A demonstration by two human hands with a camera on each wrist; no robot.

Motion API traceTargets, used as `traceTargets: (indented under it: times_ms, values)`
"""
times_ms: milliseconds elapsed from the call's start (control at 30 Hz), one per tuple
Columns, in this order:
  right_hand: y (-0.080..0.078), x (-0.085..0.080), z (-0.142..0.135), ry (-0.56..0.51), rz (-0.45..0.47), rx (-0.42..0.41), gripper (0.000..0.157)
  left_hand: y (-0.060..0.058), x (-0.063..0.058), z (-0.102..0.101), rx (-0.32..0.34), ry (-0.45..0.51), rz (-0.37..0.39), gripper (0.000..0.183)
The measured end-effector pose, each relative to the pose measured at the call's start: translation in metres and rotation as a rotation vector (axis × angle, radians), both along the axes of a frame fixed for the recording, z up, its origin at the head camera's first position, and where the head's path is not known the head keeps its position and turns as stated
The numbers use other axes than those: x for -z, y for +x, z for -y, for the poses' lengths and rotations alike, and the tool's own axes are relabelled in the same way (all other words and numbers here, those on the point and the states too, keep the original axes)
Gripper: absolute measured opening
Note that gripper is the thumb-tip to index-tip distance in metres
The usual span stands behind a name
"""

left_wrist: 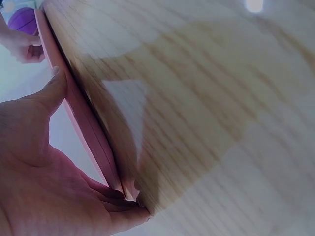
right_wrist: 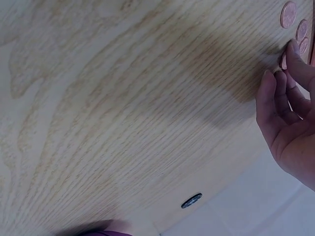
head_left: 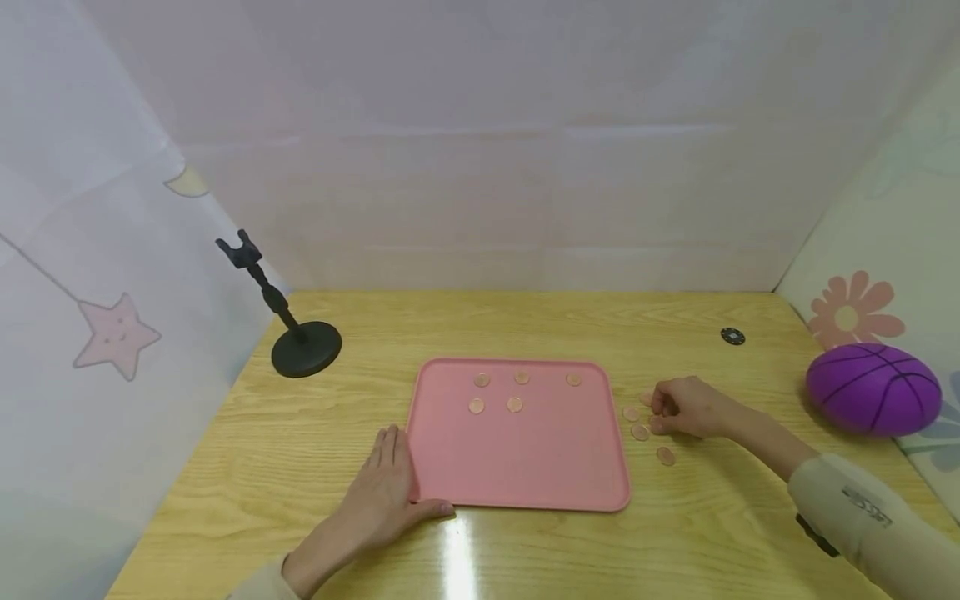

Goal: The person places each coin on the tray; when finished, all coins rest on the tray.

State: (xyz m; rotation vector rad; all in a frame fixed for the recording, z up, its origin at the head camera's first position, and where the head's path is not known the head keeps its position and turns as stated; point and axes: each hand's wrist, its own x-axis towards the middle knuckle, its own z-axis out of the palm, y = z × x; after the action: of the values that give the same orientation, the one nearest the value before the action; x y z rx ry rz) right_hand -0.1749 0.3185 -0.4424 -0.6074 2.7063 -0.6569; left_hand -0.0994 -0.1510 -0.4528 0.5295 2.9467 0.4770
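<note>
A pink tray (head_left: 525,467) lies on the wooden table with several copper-coloured coins (head_left: 514,404) on its back half. My left hand (head_left: 386,492) rests at the tray's front left corner, fingers straight along the left side and thumb along the front edge. To the right of the tray my right hand (head_left: 693,407) is lowered to the table among a few loose coins (head_left: 665,456). In the right wrist view its thumb and fingertips pinch a coin (right_wrist: 283,61), partly hidden by the thumb. Other coins (right_wrist: 288,14) lie just beyond those fingertips.
A black stand (head_left: 306,348) with a forked top stands at the back left. Toward the back right lies a small black chip (head_left: 732,336). A purple ball (head_left: 873,389) with black lines sits at the right edge, near my right forearm. Pale cloth walls (head_left: 480,208) surround the table.
</note>
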Motion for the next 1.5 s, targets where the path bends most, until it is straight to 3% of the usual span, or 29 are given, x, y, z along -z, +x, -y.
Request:
traceTargets:
  times_ms: [300,467,567,700,1033,1167,1300,1500]
  values:
    - [-0.004,-0.004,0.001,-0.056,-0.041,-0.066,0.018,0.000,0.001,0.000,0.004,-0.012,-0.014,0.126]
    - [-0.016,-0.015,0.019,-0.147,-0.096,-0.025,0.016,-0.001,0.002,0.000,0.012,-0.023,-0.017,0.126]
    - [-0.027,-0.022,0.043,-0.158,-0.121,0.017,0.015,-0.001,0.002,0.000,0.011,-0.026,-0.027,0.127]
    - [-0.039,-0.027,0.087,-0.173,-0.073,0.032,0.016,-0.002,0.002,0.001,0.006,-0.027,-0.024,0.126]
    - [-0.047,-0.023,0.207,-0.218,0.099,-0.093,0.017,-0.002,0.002,-0.002,0.009,-0.015,-0.008,0.127]
    - [-0.047,-0.019,0.234,-0.180,0.126,-0.134,0.017,0.000,0.003,-0.004,0.010,-0.008,0.013,0.125]
    - [-0.047,-0.014,0.246,-0.106,0.130,-0.151,0.018,0.000,0.003,-0.003,0.016,-0.023,-0.012,0.124]
    - [-0.050,-0.007,0.247,0.037,0.028,-0.163,0.025,-0.002,0.002,-0.003,0.015,-0.036,-0.037,0.122]
